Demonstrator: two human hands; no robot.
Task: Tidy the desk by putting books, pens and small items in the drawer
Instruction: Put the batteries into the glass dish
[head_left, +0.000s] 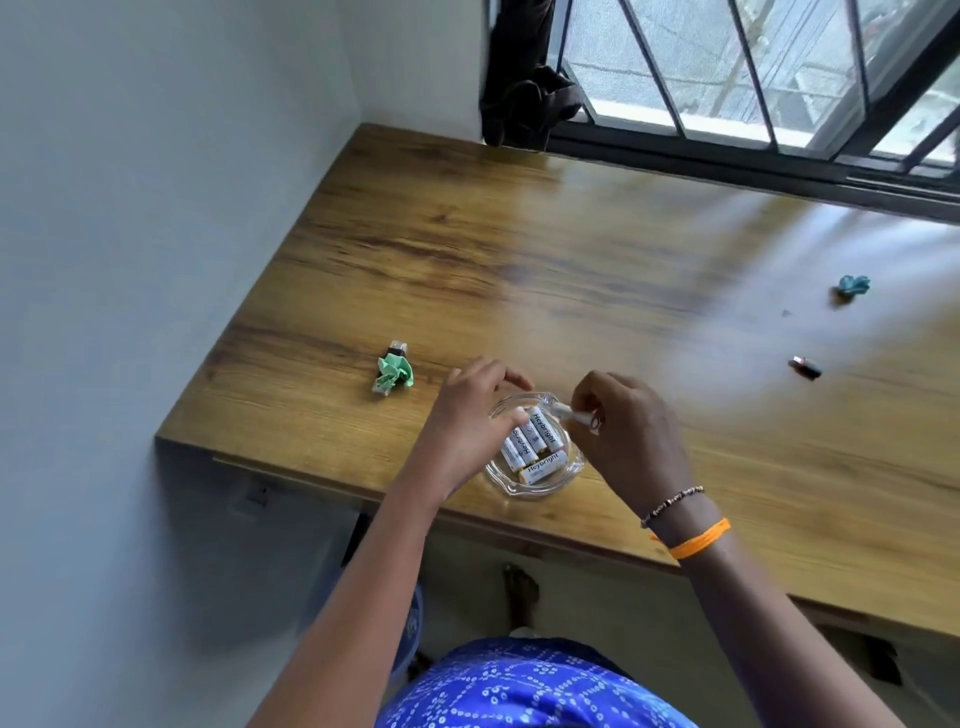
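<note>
— What lies farthest left on the desk (519, 249)?

— A crumpled green paper (396, 373), touching a small dark stick with a clear cap (396, 349) just behind it. Both sit near the desk's left edge, apart from the hands.

— And next?

— The person's left hand (467, 421) curls over the left rim of a glass dish (535, 486), thumb at the rim, fingers bent around it. The dish stands near the front edge and holds three white batteries (535, 441) lying side by side and crosswise.

— The other hand?

— The right hand (623, 431) pinches a fourth white battery (576, 415) just above the dish's far rim. Its wrist wears a beaded bracelet (672, 503) and an orange thread (701, 538).

— Farther right?

— A small dark object with a reddish end (805, 367), and behind it a crumpled blue paper (853, 285), both well apart from the dish.
</note>
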